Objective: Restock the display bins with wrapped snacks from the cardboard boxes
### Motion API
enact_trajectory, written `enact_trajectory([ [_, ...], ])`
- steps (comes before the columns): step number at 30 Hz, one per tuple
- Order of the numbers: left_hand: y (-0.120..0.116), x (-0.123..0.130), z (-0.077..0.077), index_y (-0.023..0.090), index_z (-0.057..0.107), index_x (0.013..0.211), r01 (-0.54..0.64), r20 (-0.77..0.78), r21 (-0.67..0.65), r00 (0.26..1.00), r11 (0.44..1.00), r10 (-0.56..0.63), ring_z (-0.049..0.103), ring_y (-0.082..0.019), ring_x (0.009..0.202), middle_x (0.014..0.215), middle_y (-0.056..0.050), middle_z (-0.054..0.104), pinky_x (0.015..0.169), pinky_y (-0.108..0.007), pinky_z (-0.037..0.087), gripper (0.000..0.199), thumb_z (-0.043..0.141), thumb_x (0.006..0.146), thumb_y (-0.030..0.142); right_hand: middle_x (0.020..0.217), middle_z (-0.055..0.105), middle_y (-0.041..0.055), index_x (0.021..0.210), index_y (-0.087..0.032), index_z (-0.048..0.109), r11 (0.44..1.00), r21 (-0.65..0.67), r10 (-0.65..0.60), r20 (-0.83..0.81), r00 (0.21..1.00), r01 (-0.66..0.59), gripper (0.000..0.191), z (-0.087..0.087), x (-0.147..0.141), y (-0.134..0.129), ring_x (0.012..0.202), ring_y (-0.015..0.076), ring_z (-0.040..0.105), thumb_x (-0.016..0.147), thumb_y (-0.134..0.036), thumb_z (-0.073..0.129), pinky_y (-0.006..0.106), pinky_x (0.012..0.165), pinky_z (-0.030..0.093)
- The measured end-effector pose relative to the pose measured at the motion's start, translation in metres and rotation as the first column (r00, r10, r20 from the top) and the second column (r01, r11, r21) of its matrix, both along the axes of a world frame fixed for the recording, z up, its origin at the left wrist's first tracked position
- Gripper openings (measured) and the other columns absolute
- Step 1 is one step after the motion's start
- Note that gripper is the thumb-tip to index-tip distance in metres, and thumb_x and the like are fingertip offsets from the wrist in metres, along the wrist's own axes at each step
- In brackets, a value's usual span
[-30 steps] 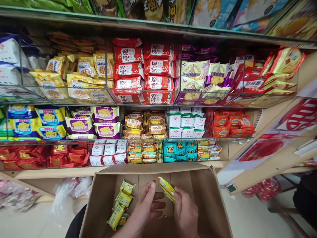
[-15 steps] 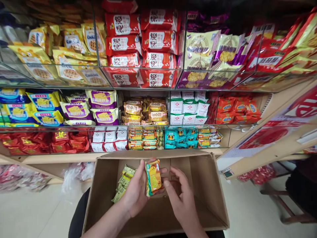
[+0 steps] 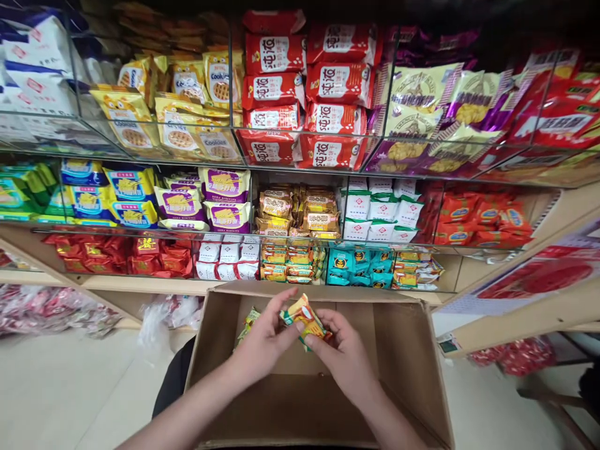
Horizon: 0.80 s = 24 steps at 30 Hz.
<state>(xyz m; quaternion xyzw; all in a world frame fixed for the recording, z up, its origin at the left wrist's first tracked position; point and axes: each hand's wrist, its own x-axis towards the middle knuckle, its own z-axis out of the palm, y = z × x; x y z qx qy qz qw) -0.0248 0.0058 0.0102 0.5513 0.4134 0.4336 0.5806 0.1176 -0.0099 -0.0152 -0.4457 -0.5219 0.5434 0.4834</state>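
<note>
Over an open cardboard box [image 3: 365, 406], my left hand [image 3: 265, 344] and my right hand [image 3: 344, 353] meet around a small orange-yellow snack packet [image 3: 307, 317] with green edges. The left thumb presses on its face and the right thumb on its lower edge. The packet is tilted, and it seems to lie on at least one more like it, partly hidden by the fingers. Inside the box at the left, some green-yellow packets [image 3: 249, 322] show behind my left hand. Similar orange packets [image 3: 287, 259] sit in a compartment on the low shelf behind the box.
Clear-fronted shelves hold red biscuit packs [image 3: 340, 81], yellow cookie bags [image 3: 134, 128], white packets [image 3: 382, 209] and teal packets [image 3: 359, 265]. A plastic bag [image 3: 154, 328] hangs below at the left. The leg of a wooden stool [image 3: 557, 406] is at the right.
My right hand has closed in from beside the packet and now grips it along with my left. The packet has turned and tilted. The view has swung left, so the shelves appear farther right.
</note>
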Motion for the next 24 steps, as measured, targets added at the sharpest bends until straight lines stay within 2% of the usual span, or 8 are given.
enact_trajectory([
  [2,0.011,-0.019,0.008,0.02,0.048,0.108,0.001,-0.065,0.047,0.998,0.999,0.002,0.055,-0.016,0.085,0.096,-0.003,0.061,0.077,-0.029,0.044,0.041,0.059,0.07,0.028,0.094,0.061,0.004,0.102,-0.02,0.05,0.995,0.084,0.046,0.077,0.996,-0.053,0.033,0.009,-0.004,0.013,0.079,0.0159,0.056,0.072,-0.03,0.058,0.026,0.065,0.046],
  [5,0.034,-0.052,0.017,0.02,0.053,0.099,-0.136,-0.106,0.108,0.983,0.985,0.147,0.055,-0.016,0.085,0.092,-0.002,0.062,0.077,-0.028,0.044,0.037,0.063,0.065,0.03,0.098,0.06,0.0039,0.101,-0.021,0.054,0.952,0.277,0.046,0.291,0.956,-0.13,0.027,0.021,-0.01,0.045,0.087,0.0156,0.054,0.079,-0.034,0.047,0.028,0.073,0.044],
  [8,0.062,-0.088,0.018,0.019,0.054,0.09,-0.347,-0.081,0.086,0.932,0.934,0.354,0.057,-0.015,0.079,0.088,-0.001,0.063,0.073,-0.026,0.045,0.04,0.07,0.055,0.032,0.106,0.057,0.0049,0.097,-0.02,0.059,0.878,0.388,-0.045,0.65,0.759,-0.28,0.031,0.022,-0.016,0.09,0.104,0.0161,0.045,0.085,-0.034,0.035,0.03,0.089,0.034],
  [10,0.079,-0.106,0.014,0.018,0.054,0.085,-0.468,-0.072,0.008,0.881,0.884,0.467,0.058,-0.013,0.069,0.08,0.0,0.063,0.065,-0.024,0.046,0.041,0.072,0.051,0.033,0.118,0.049,0.0066,0.104,-0.02,0.057,0.87,0.324,-0.059,0.817,0.573,-0.372,0.035,0.017,-0.022,0.121,0.113,0.019,0.036,0.085,-0.037,0.032,0.035,0.093,0.029],
  [12,0.091,-0.116,0.008,0.017,0.053,0.083,-0.519,-0.063,-0.042,0.854,0.854,0.517,0.059,-0.012,0.063,0.075,0.0,0.063,0.06,-0.024,0.046,0.042,0.073,0.05,0.034,0.126,0.04,0.0091,0.112,-0.022,0.051,0.884,0.245,-0.038,0.887,0.459,-0.399,0.04,0.008,-0.031,0.148,0.117,0.0248,0.031,0.083,-0.043,0.034,0.042,0.091,0.028],
  [16,0.097,-0.12,-0.004,0.016,0.052,0.083,-0.521,-0.021,-0.017,0.853,0.853,0.521,0.06,-0.014,0.068,0.076,-0.001,0.064,0.065,-0.026,0.047,0.046,0.073,0.048,0.036,0.124,0.043,0.0119,0.121,-0.025,0.042,0.892,0.166,0.013,0.92,0.391,-0.42,0.05,-0.005,-0.047,0.187,0.114,0.031,0.035,0.08,-0.052,0.033,0.051,0.09,0.022],
  [21,0.094,-0.123,-0.016,0.017,0.05,0.091,-0.538,-0.058,0.109,0.836,0.836,0.546,0.058,-0.02,0.087,0.09,-0.005,0.063,0.077,-0.031,0.044,0.046,0.068,0.056,0.041,0.129,0.04,0.0046,0.123,-0.026,0.04,0.869,0.035,0.16,0.924,0.347,-0.494,0.052,-0.007,-0.051,0.215,0.117,0.0234,0.036,0.082,-0.053,0.024,0.037,0.095,0.027],
  [24,0.095,-0.125,-0.02,0.018,0.049,0.095,-0.53,-0.121,0.149,0.828,0.835,0.547,0.056,-0.022,0.091,0.096,-0.006,0.062,0.081,-0.033,0.042,0.046,0.065,0.059,0.043,0.123,0.046,0.0073,0.114,-0.023,0.05,0.878,-0.038,0.223,0.914,0.339,-0.477,0.051,-0.008,-0.049,0.226,0.112,0.0253,0.041,0.081,-0.055,0.026,0.04,0.093,0.03],
])
